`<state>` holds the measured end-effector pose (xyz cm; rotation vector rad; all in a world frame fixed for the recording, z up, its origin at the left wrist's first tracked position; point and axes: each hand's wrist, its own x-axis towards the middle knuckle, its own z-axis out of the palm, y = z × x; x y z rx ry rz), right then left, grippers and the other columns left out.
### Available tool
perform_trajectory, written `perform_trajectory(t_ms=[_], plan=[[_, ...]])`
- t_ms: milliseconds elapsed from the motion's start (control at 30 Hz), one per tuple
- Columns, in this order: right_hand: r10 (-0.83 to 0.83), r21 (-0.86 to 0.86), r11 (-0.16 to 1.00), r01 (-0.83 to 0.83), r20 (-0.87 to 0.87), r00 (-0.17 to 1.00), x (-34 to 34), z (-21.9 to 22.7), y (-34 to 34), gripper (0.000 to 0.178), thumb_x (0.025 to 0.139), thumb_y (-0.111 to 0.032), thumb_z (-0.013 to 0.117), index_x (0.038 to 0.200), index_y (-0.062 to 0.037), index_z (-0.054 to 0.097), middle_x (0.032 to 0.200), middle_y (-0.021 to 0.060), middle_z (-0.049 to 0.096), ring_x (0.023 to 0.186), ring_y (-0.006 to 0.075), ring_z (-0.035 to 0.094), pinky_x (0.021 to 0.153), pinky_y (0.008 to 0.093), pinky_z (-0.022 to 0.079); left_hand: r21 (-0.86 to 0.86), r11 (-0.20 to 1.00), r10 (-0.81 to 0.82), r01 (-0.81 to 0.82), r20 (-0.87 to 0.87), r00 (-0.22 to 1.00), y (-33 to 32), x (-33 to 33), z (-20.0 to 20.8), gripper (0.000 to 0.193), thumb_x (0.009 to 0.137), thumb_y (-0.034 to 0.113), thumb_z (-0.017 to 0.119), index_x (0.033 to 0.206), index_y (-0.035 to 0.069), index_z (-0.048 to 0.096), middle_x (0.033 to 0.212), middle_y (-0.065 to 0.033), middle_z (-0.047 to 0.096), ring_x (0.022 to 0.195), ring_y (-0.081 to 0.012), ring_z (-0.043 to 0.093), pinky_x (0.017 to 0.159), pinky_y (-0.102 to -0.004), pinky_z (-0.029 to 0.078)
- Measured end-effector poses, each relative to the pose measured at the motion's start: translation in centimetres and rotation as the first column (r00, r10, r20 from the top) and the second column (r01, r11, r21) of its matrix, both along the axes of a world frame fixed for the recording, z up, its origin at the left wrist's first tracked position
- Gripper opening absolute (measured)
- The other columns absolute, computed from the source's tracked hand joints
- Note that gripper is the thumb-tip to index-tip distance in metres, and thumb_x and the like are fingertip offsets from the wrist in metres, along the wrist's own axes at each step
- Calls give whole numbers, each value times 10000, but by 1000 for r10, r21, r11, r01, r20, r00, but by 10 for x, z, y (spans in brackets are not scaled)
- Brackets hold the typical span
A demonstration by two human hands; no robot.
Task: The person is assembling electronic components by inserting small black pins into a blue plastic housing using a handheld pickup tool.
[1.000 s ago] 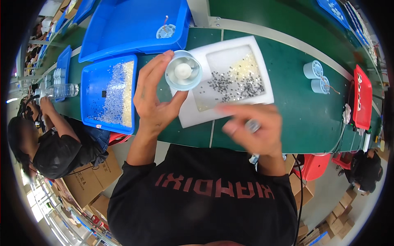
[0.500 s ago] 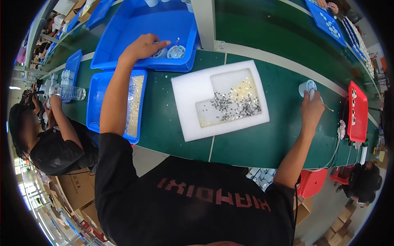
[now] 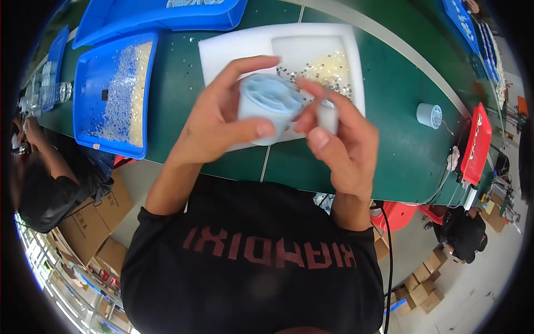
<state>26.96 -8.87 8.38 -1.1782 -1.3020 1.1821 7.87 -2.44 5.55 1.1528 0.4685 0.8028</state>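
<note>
My left hand (image 3: 214,119) is wrapped round a light blue round plastic housing (image 3: 267,108), its ribbed open face tilted up. Close beside it, my right hand (image 3: 347,142) grips a short whitish cylindrical piece (image 3: 327,117) between thumb and fingers. The right fingertips are near the housing's rim; blur hides whether they touch it. Under both hands lies a white foam tray (image 3: 228,44) with a recess holding small dark and pale-yellow bits (image 3: 328,69). A similar light blue housing (image 3: 429,115) with a thin wire stands at the right.
A blue tray (image 3: 78,100) of small clear and yellowish bits sits at left. Behind it is a larger blue bin (image 3: 161,22) with housings. A red tray (image 3: 476,145) stands at the right edge. A co-worker (image 3: 61,189) sits at far left.
My left hand has come from the blue bin to the middle with a housing. My right hand has moved left from the right-hand housing, carrying the whitish piece. The view has shifted.
</note>
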Motion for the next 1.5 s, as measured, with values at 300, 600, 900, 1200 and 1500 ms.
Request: perform_trajectory(t_ms=[300,600,900,1200,1500], plan=[[-20,-61,997,-37,-730,684,-2,-37,-3,967,785,-596,620,1386,75,266,1091,288,570,764,254,607,662,340,496,-492,840,416,-231,310,855,5,-71,-38,638,931,452,378,1351,-25,327,1156,-264,519,929,-328,598,774,-411,518],[-84,47,996,71,411,908,-28,-45,1,288,783,-44,643,1059,31,606,695,94,621,606,103,582,553,202,458,-299,907,338,-296,98,936,6,-69,-38,747,850,411,523,1377,-62,286,1375,-347,311,1163,-376,484,860,-393,473],[-281,-9,947,321,462,841,-47,-55,4,150,735,-63,718,835,4,628,627,60,634,534,79,591,498,202,466,-530,719,631,-450,226,742,-2,-77,-53,714,780,418,516,1310,-39,371,1222,-211,494,1024,-272,526,796,-377,450],[-255,20,955,297,569,782,-52,-50,8,159,726,-58,724,839,2,629,622,68,626,521,94,593,484,208,459,-494,834,457,-246,369,810,-2,-93,-70,753,774,423,580,1331,-40,372,1276,-219,447,1003,-245,455,799,-355,359],[-271,-49,942,331,468,841,-49,-49,7,131,750,-54,712,831,24,645,683,53,632,569,63,545,518,183,426,-565,734,606,-377,294,739,-7,-98,-75,643,827,479,556,1314,71,456,1322,-136,456,1284,-356,339,989,-475,313]])
